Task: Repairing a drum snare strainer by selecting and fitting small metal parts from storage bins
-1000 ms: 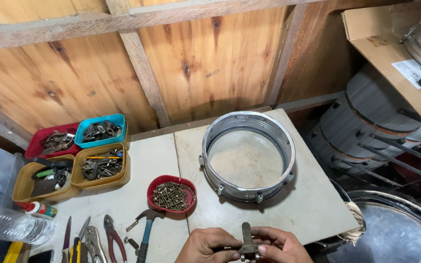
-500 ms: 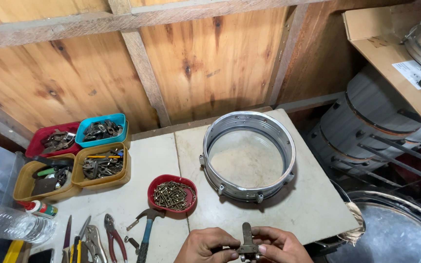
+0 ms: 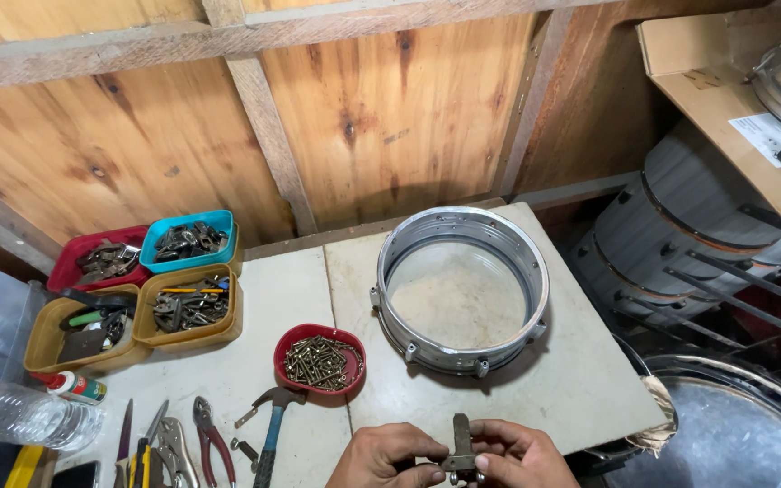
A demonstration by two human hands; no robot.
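Bare counter [image 3: 580,380] lies open right of the metal drum hoop [image 3: 460,289] and just in front of it. Left of the hoop, a red bowl of screws [image 3: 320,359], hammer [image 3: 268,425] and trays [image 3: 187,307] crowd the way.

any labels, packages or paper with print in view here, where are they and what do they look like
Paper sheet: lies on the wooden shelf at upper right, white, rectangular, faint print.
Small bottle: lies near the yellow tray at left, white with a red and green label.
Clear plastic bottle: lower left, lying down, no label seen.

Left hand [image 3: 389,458] and right hand [image 3: 519,456] — both bare, no gloves, rings or watch visible. Wrists enter uncovered — no sleeve in view.
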